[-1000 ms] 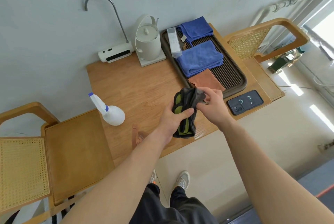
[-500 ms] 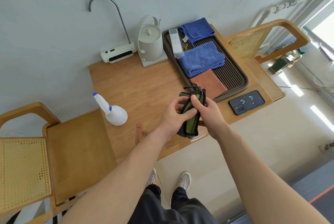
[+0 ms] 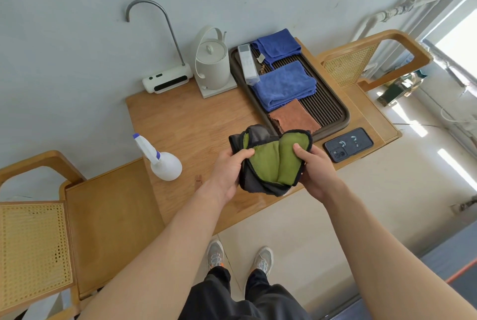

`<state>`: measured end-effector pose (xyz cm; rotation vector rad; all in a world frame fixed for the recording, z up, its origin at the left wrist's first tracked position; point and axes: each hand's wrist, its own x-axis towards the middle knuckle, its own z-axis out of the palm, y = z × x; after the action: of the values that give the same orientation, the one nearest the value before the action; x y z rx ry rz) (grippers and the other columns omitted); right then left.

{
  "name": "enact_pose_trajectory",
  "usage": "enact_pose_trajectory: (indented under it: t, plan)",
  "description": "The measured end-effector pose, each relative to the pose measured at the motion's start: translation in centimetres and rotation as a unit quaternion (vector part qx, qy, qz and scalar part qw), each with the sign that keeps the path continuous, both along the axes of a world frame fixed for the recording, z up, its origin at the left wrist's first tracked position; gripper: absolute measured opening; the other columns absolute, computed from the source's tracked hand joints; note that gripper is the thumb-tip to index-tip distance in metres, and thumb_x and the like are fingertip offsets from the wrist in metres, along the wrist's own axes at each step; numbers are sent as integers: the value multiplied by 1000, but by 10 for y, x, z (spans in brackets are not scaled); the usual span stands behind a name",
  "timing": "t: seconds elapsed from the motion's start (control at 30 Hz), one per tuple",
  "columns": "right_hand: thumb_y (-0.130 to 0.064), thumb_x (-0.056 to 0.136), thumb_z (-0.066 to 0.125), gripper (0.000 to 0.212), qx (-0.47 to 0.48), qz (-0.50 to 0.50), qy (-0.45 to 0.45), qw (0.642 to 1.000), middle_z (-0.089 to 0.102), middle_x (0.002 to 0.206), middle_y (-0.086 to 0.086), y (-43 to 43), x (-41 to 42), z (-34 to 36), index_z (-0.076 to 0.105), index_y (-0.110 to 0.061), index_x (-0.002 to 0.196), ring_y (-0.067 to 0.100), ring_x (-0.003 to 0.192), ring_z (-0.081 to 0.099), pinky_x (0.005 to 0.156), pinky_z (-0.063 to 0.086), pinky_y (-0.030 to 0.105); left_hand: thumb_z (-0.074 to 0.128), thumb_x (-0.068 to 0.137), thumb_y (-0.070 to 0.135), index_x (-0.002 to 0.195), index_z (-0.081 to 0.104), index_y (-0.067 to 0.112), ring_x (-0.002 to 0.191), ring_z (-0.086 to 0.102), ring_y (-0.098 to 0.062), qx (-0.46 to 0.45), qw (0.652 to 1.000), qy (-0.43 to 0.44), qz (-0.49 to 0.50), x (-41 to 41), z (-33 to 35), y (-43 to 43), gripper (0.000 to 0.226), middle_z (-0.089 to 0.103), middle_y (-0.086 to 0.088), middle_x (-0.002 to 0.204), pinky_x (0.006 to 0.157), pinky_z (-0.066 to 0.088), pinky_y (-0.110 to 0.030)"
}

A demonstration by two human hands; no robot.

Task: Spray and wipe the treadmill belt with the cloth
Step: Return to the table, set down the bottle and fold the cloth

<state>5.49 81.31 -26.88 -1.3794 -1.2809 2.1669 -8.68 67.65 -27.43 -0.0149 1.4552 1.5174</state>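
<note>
A green and dark grey cloth (image 3: 268, 162) is held spread between both hands above the front edge of the wooden table (image 3: 196, 123). My left hand (image 3: 228, 172) grips its left side with the thumb on the green face. My right hand (image 3: 313, 168) grips its right side, thumb on top too. A white spray bottle (image 3: 161, 162) with a blue-tipped nozzle stands on the table, to the left of my left hand. No treadmill belt is in view.
A dark slatted tray (image 3: 333, 110) holds two blue towels (image 3: 284, 86), a brown cloth (image 3: 294, 117) and a white remote (image 3: 247, 64). A phone (image 3: 348, 144) lies right of my hands. A white kettle (image 3: 211, 61), a water dispenser (image 3: 167, 79) and wooden chairs (image 3: 108, 216) flank the table.
The cloth was bunched and folded narrow between the hands; now both hands have pulled it open, showing its green inner face. The hands moved apart.
</note>
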Motion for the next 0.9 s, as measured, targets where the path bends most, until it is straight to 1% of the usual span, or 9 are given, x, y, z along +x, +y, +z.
enact_pose_trajectory:
  t: [0.1,0.23,0.37,0.43,0.5,0.57,0.7,0.83,0.9]
  plan:
    - [-20,104,58,16,83,-6,-61,995,77,111,9,12,7,6,69,-16,114,22,93,75,73,63,43,66,98,14,104,73,20,103,74,-29,-86,994,67,-8,-4,-7,-4,11,79,-7,103,90,60,-46]
    - [-24,100,61,10,240,89,-156,954,77,94,2,9,0,14,71,-20,100,21,87,75,78,63,44,63,100,16,103,72,24,102,74,-28,-124,986,113,-22,8,-8,5,12,78,-6,105,90,62,-53]
    - [-29,101,59,14,295,189,-168,921,72,91,-3,-16,-22,22,70,-21,101,11,84,69,66,51,22,59,102,20,98,70,31,102,72,-23,-127,982,134,-47,27,-5,21,16,77,-1,105,94,60,-52]
    - [-38,104,52,24,284,211,-175,919,70,89,-2,-28,-28,24,69,-22,99,11,83,67,65,47,21,57,102,26,101,72,30,101,73,-23,-134,983,123,-34,32,-4,26,15,77,-1,105,94,60,-51]
    - [-49,104,41,41,222,217,-166,936,71,98,2,-34,-29,27,70,-20,102,15,91,68,77,53,30,62,98,39,106,73,27,101,74,-24,-137,987,88,-1,31,-3,26,18,78,-2,105,94,61,-49]
    - [-54,103,31,54,157,220,-135,953,71,113,5,-33,-26,27,69,-17,115,20,102,68,93,55,40,72,88,52,107,73,25,100,74,-22,-129,989,67,9,28,-5,24,33,79,-2,104,92,61,-45]
    - [-54,107,28,65,-29,202,-57,977,75,117,7,-17,-9,23,73,-10,121,23,109,72,97,57,40,85,72,60,118,71,21,102,75,-22,-118,989,78,-41,20,-10,18,62,78,-3,112,91,62,-44]
    - [-35,103,54,27,143,102,-115,978,77,104,2,-5,8,3,72,-15,106,31,104,71,86,57,41,77,90,32,119,69,14,103,74,-25,-114,988,89,-56,12,-17,19,35,77,-10,116,84,60,-38]
    - [-46,96,64,30,162,85,-155,971,70,115,0,-1,17,-14,65,-23,114,24,110,65,89,55,40,69,97,21,115,72,13,103,75,-27,-66,996,33,-53,9,-13,20,19,79,-10,112,82,59,-37]
